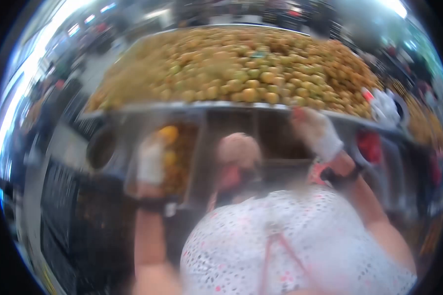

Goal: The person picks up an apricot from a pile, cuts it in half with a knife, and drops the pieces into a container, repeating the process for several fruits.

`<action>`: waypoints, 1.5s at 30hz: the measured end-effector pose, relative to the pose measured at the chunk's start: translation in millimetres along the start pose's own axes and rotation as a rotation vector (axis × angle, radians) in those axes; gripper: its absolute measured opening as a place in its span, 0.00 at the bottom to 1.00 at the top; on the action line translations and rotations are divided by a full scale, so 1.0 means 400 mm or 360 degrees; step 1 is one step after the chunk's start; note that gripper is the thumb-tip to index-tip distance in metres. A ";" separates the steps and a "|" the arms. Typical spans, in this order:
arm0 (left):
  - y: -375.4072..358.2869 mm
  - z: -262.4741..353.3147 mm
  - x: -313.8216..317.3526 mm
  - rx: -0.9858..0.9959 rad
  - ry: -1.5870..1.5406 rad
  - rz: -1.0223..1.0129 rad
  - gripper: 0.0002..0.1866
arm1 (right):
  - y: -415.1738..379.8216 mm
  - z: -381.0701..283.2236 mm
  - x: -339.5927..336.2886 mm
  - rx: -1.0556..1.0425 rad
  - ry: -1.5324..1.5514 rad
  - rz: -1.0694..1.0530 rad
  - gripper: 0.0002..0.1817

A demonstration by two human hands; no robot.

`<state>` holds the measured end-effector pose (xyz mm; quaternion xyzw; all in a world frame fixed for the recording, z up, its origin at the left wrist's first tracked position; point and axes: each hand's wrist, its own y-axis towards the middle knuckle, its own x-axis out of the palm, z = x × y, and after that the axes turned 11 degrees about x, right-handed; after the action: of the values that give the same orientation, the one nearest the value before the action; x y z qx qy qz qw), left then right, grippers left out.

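My left hand (pixel 151 160), in a white glove, is over the left side of a narrow tray (pixel 196 157) of small orange-brown fruits. Right beside its fingers are a bright orange-yellow fruit (pixel 169 133) and a yellow one (pixel 170 157). Motion smears those fingers. My right hand (pixel 319 130), also white-gloved, is raised at the near rim of a wide bin (pixel 231 104) heaped with round green-yellow to orange fruits (pixel 251 83). Something reddish (pixel 299 115) shows at its blurred fingertips; I cannot tell whether it is held.
Brown compartments (pixel 278 140) lie below the rim, with a pink rounded thing (pixel 238 150) in front. A round opening (pixel 102 146) is at the left. White crumpled plastic (pixel 385 108) sits on the bin's right corner. Dark crates (pixel 59 196) stand at lower left.
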<state>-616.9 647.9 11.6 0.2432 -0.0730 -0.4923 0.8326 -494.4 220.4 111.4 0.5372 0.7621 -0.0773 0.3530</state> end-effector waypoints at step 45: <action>0.704 -0.067 1.302 0.0784 0.1837 -0.1938 0.20 | -0.086 0.408 -0.147 0.1148 0.1600 0.0320 0.11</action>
<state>-123.5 323.2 61.1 0.6241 0.3984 -0.6216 0.2557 -439.8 80.3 18.4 0.6623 0.7067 -0.0339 -0.2466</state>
